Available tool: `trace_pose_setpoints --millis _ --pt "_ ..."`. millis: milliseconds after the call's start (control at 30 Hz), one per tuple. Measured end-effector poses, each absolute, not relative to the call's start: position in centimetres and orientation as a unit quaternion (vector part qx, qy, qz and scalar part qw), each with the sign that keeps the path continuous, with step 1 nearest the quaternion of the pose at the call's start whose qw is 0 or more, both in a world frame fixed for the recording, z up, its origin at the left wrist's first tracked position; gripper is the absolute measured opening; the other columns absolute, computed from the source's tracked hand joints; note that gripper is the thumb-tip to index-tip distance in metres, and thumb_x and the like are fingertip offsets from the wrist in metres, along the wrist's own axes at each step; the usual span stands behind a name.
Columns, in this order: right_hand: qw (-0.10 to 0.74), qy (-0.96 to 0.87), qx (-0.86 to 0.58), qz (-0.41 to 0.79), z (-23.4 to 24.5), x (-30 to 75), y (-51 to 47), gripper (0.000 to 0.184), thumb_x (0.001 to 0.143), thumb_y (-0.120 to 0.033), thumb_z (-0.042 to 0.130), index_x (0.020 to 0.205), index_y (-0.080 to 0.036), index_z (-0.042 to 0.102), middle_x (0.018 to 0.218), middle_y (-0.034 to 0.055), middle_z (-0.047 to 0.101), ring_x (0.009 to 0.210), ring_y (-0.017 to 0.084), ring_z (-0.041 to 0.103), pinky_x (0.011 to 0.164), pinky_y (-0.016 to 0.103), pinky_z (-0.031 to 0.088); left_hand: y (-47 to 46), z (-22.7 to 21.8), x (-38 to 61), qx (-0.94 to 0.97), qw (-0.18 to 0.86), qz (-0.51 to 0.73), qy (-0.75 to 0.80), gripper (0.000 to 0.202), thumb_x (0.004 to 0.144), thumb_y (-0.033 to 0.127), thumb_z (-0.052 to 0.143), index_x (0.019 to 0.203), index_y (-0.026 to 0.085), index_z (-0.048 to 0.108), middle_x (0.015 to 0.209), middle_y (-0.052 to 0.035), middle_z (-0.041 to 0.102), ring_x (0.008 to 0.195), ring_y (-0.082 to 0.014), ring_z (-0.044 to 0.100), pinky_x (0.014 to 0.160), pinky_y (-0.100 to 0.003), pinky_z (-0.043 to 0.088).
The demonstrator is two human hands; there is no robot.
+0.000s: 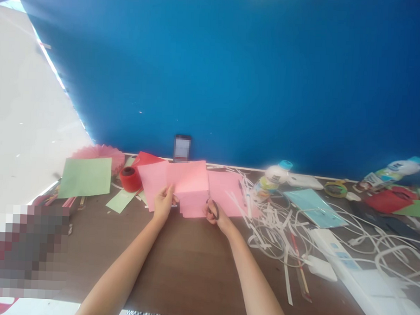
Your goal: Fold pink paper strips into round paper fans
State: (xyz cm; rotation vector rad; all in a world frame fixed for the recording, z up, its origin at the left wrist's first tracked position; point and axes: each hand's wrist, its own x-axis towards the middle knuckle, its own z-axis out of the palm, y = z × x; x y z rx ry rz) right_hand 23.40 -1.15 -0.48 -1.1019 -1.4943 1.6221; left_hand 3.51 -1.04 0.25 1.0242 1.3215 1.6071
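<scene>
My left hand point(163, 203) pinches the lower left edge of a pink sheet of paper point(190, 175), which is raised a little above the table. In my right hand point(218, 215) is a pair of scissors point(213, 208) with dark handles, my fingers closed round them. The blades point up at the sheet's right edge; whether they are open or closed, I cannot tell. More pink paper point(225, 190) lies beneath and to the right, and another pink piece point(151, 180) spreads to the left, behind my left hand.
A red roll point(130, 179) and green sheets point(85, 176) lie on the left. White paper strips point(276, 225), cables, a bottle point(273, 179), a light blue packet point(315, 207) and a power strip point(344, 270) crowd the right. A phone point(182, 148) leans against the blue wall.
</scene>
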Motion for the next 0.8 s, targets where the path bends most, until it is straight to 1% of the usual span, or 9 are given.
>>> trace_pose_setpoints --millis 467,800 --pt "0.326 -0.594 -0.451 0.581 -0.35 23.22 -1.22 0.053 0.077 -0.064 0.031 0.059 -0.016 0.044 0.040 -0.0073 0.031 0.033 0.003 0.023 0.036 0.019 0.013 -1.14 0.58 3.57 0.397 0.401 0.630 0.534 0.035 0.070 0.051 0.050 0.061 0.017 0.048 0.038 0.0039 0.051 0.032 -0.0074 0.043 0.038 -0.018 0.032" --pt "0.323 -0.606 -0.459 0.564 0.18 22.89 -1.41 0.050 0.077 -0.062 0.034 0.057 -0.016 0.043 0.037 -0.0086 0.027 0.031 0.004 0.022 0.036 0.020 0.014 -1.14 0.53 3.59 0.392 0.403 0.634 0.531 0.035 0.071 0.051 0.050 0.063 0.017 0.048 0.038 0.0035 0.051 0.032 -0.0078 0.042 0.038 -0.019 0.032"
